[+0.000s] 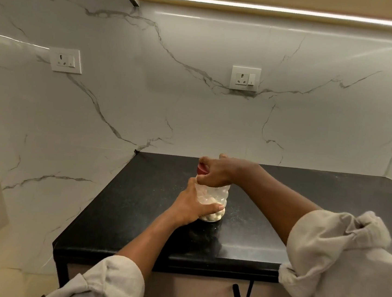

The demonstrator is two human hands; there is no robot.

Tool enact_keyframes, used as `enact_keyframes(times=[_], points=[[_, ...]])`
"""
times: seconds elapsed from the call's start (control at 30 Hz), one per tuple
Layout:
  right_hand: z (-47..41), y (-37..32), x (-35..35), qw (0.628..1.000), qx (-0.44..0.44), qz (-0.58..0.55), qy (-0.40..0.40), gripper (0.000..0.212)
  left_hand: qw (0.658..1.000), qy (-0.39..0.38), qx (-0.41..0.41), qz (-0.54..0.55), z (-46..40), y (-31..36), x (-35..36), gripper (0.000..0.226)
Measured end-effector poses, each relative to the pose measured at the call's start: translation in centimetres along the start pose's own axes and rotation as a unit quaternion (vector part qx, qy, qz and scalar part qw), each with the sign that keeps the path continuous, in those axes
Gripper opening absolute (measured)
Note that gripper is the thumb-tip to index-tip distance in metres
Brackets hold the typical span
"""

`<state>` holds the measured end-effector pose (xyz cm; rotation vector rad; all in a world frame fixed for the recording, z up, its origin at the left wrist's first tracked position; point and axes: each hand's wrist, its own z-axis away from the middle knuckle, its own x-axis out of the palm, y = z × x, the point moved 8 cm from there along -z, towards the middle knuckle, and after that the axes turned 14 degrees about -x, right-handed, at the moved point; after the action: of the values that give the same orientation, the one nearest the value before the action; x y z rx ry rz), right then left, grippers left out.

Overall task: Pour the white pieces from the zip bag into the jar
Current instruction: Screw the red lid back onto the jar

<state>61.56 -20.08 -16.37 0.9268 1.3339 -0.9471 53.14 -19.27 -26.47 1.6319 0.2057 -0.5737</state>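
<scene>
A clear, glossy, bumpy-walled plastic jar (216,197) stands on a polished, speckled black stone worktop (150,206), with glossy veined white marble wall (193,114) at twelve o'clock.

The jar (213,202) stands on the counter (136,202), pieces (212,216) in its bottom, two sockets (245,78) behind

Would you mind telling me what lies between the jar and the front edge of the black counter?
In the head view, that stretch of counter is bare; only the left hand gripping the jar reaches over it.
</scene>
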Motion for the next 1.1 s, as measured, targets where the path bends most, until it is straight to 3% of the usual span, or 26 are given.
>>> enact_keyframes(times=[0.1,0.23,0.33,0.5,0.6,0.67,0.8,0.9,0.97,1.1], points=[[0.4,-0.3,-1.5,0.994,-0.025,-0.093,-0.052,0.069,1.000,-0.001,0.013,0.006,0.0,0.1,-0.5,0.094],[0.9,0.1,-3.4,0.995,-0.065,-0.048,0.060,0.068,0.998,0.025,0.048,0.029,0.2,2.0,-1.8,0.089],[1.4,0.1,-3.7,0.991,-0.088,0.006,0.102,0.070,0.997,0.038,0.066,0.026,0.4,2.8,-2.1,0.090],[2.1,0.7,-3.4,0.976,0.021,0.116,0.181,0.079,0.991,0.091,0.094,-0.035,0.7,3.4,-1.5,0.092],[1.7,1.3,-2.2,0.997,0.062,-0.027,0.026,0.083,0.992,0.085,0.084,-0.035,0.7,2.8,-1.1,0.096],[2.1,0.8,-2.9,0.985,0.033,-0.158,-0.064,0.077,0.994,0.066,0.078,-0.025,0.6,2.4,-1.4,0.093],[1.8,0.4,-4.6,0.993,-0.028,-0.112,-0.035,0.065,0.995,0.060,0.077,-0.006,0.7,2.8,-2.2,0.084],[1.6,1.3,-4.4,0.998,0.048,-0.022,0.016,0.090,0.994,0.067,0.083,-0.017,1.1,3.0,-1.7,0.086],[1.3,1.7,-4.3,0.998,0.050,-0.030,-0.001,0.100,0.995,0.061,0.078,-0.012,1.1,2.8,-1.7,0.086],[1.7,1.1,-4.7,0.990,-0.040,-0.126,-0.055,0.073,0.996,0.063,0.068,-0.005,0.9,2.6,-2.3,0.087]])
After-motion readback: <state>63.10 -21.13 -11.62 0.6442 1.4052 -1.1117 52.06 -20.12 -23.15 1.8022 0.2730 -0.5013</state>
